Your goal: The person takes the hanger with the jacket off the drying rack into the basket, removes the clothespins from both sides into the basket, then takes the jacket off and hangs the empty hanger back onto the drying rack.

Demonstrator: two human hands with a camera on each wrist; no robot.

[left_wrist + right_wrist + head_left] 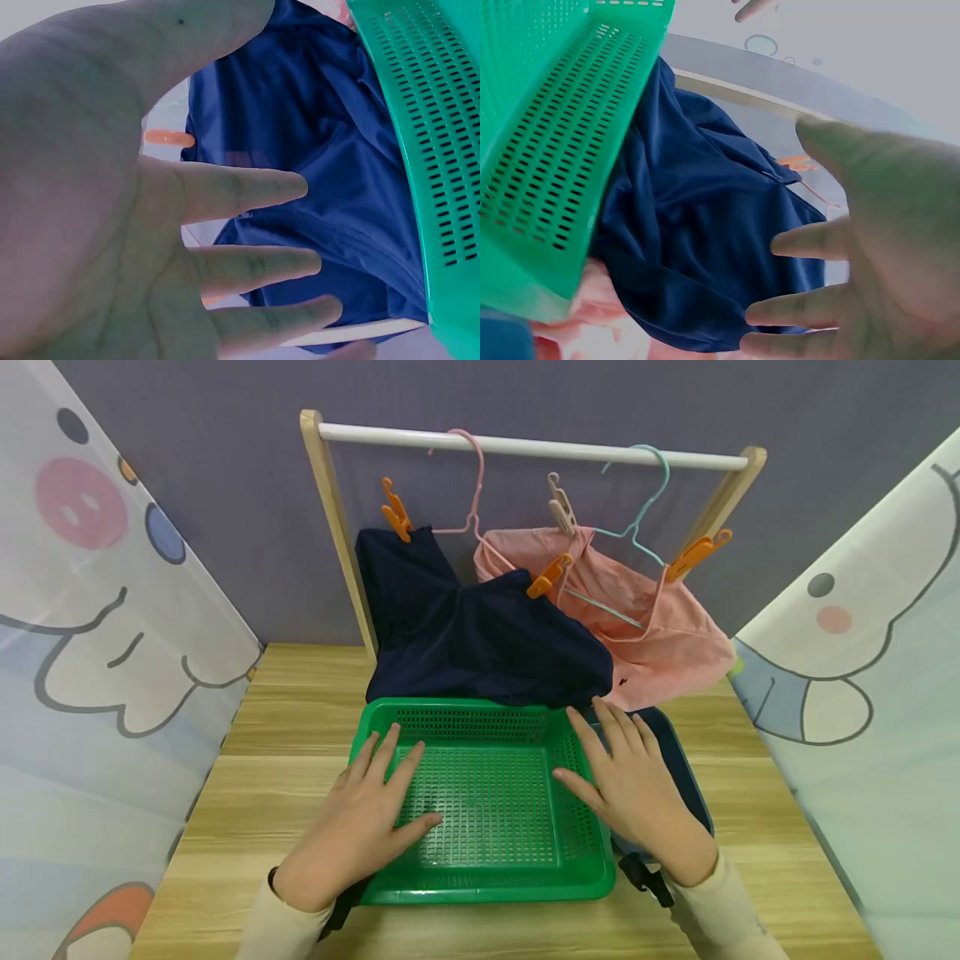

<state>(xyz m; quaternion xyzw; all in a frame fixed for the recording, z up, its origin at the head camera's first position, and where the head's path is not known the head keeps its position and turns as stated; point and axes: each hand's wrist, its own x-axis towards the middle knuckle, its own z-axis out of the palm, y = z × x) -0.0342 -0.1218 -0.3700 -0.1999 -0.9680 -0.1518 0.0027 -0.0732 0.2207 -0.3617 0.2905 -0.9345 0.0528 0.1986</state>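
My left hand (360, 822) is spread with straight fingers over the left side of a green plastic basket (487, 814). Over the basket's right rim is my right hand (630, 781), fingers also extended and holding nothing. Whether either hand touches the rim cannot be told. Behind the basket a navy garment (450, 643), apparently shorts, hangs from a pink hanger (477, 485) with orange clothespins (396, 512) on it. A pink top (675, 652) hangs from a light blue hanger (652, 506), with a beige clothespin (561, 508) and an orange clothespin (697, 556).
A wooden rack with a white rod (540, 447) carries both hangers. Partly under my right hand lies a dark blue container (682, 777). The wood-grain table (292, 735) stands between cartoon-printed side curtains (135, 610), with a grey backdrop (225, 485) behind.
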